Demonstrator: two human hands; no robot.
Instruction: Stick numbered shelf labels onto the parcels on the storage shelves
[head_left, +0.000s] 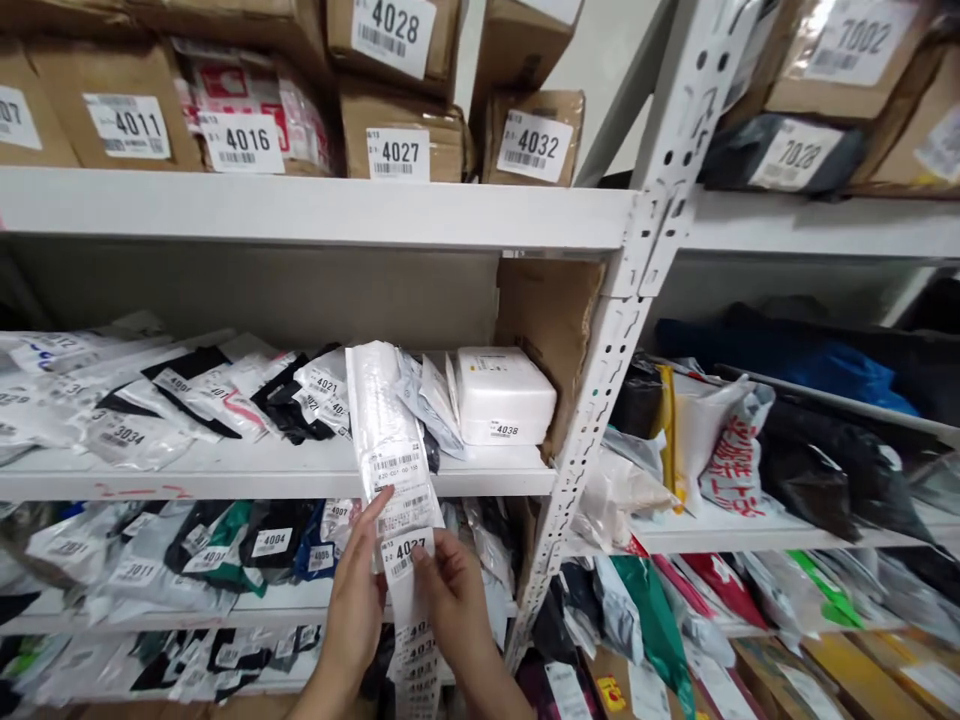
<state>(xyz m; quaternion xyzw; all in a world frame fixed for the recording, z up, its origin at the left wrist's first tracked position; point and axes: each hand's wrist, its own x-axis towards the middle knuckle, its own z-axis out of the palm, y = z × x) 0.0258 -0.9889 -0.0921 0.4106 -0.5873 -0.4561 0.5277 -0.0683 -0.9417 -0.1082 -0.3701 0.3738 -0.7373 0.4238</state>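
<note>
A long white bubble mailer (377, 405) with a printed shipping label extends up from my hands, its top end in front of the middle shelf. My left hand (356, 595) grips the mailer's lower left side, with a fingertip on the shipping label. My right hand (459, 600) is closed, its thumb pressing a number sticker (407, 550) that reads 4037 against the mailer's lower end. From that sticker a strip of number labels (417, 660) hangs down between my forearms. The fingers behind the mailer are hidden.
On the middle shelf a white box (506, 395) marked 4038 stands beside leaning bagged parcels (131, 430). Cardboard boxes (401, 140) line the shelf above. A perforated white post (592, 400) divides this rack from the right one, where more bags (739, 450) lie.
</note>
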